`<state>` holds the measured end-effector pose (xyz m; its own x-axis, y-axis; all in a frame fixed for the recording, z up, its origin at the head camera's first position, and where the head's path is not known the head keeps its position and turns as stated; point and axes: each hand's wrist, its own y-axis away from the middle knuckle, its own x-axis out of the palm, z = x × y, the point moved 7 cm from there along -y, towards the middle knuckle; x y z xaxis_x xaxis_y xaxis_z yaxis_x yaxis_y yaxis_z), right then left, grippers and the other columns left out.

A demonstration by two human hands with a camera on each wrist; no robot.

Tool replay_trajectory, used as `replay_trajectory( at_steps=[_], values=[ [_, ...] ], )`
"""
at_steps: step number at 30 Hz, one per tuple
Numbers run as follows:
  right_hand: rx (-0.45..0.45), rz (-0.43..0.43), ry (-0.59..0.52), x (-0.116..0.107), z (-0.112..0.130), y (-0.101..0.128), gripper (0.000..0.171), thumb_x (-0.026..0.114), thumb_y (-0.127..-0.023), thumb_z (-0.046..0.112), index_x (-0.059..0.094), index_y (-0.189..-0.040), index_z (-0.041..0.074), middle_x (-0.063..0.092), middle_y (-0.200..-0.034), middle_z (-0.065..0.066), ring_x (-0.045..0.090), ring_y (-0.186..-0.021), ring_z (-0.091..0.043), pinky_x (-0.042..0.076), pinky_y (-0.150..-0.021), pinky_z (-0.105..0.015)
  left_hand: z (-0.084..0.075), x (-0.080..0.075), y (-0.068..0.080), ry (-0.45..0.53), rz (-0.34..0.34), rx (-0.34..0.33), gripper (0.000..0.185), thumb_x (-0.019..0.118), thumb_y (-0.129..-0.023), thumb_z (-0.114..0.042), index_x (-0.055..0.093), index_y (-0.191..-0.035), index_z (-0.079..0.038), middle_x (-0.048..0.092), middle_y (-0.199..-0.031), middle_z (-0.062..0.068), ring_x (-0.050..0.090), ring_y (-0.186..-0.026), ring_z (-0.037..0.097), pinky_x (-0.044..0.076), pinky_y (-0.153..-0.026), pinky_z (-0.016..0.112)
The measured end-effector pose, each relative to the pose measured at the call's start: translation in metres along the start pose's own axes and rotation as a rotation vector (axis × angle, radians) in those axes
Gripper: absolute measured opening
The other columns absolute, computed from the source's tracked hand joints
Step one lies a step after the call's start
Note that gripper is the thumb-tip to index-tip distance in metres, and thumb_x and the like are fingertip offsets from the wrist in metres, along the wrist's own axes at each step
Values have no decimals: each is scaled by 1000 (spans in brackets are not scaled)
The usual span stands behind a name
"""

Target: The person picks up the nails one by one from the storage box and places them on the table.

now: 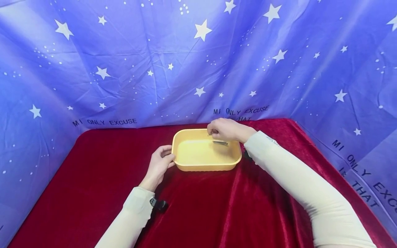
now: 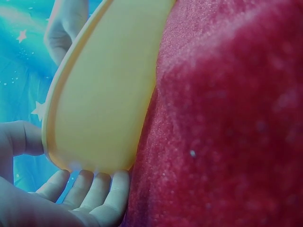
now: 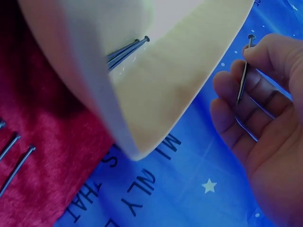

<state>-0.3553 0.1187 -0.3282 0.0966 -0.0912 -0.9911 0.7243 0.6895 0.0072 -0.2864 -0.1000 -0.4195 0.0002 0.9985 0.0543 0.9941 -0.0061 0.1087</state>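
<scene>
A yellow rectangular tray point(image 1: 201, 168) stands on the red cloth. At its left end my left hand point(image 1: 158, 167) holds the edge, the thumb by the rim and the other fingertips against the outer wall point(image 2: 104, 90). Above the tray's far right part, my right hand point(image 1: 227, 129) pinches a nail point(image 3: 243, 78) between thumb and fingers, its head up and point down. A few metal nails point(image 1: 220, 142) lie together inside the tray at the right. Their heads show in the right wrist view, while the tray wall hides their other ends.
Red velvet cloth point(image 1: 102, 179) covers the table. More nails point(image 3: 17, 171) lie on it outside the tray, seen in the right wrist view. A blue curtain point(image 1: 139, 69) with white stars and printed lettering hangs behind and along both sides.
</scene>
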Motion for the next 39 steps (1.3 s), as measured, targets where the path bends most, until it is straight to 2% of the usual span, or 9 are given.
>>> replay_trajectory(
  at_steps=[9,14,23,39],
  values=[
    [39,-31,-10,-3,-11,20,9,61,-83,9,65,-85,17,53,-74,5,50,-70,-12,42,-63,-29,2,-1,0,-11,-7,0,47,54,-81,4,48,-128,4,55,-122,23,60,-100,29,55,-80,37],
    [36,-69,-14,-5,-16,33,11,61,-82,9,68,-89,14,56,-78,4,51,-73,-14,44,-66,-31,1,-2,3,-11,-10,-2,47,53,-82,5,48,-128,5,54,-122,25,59,-100,29,55,-81,37],
    [49,-107,-16,-6,-28,60,10,61,-80,7,66,-85,13,54,-79,5,50,-73,-14,41,-65,-30,-1,1,2,-18,-5,-5,45,54,-82,5,49,-127,3,55,-121,24,60,-97,27,55,-81,37],
    [65,-187,-41,-2,-44,94,10,64,-82,11,69,-90,15,63,-87,7,56,-78,-12,49,-72,-35,-1,1,4,-15,-5,-2,45,53,-82,5,49,-127,4,55,-121,25,61,-94,24,55,-81,36]
  ],
)
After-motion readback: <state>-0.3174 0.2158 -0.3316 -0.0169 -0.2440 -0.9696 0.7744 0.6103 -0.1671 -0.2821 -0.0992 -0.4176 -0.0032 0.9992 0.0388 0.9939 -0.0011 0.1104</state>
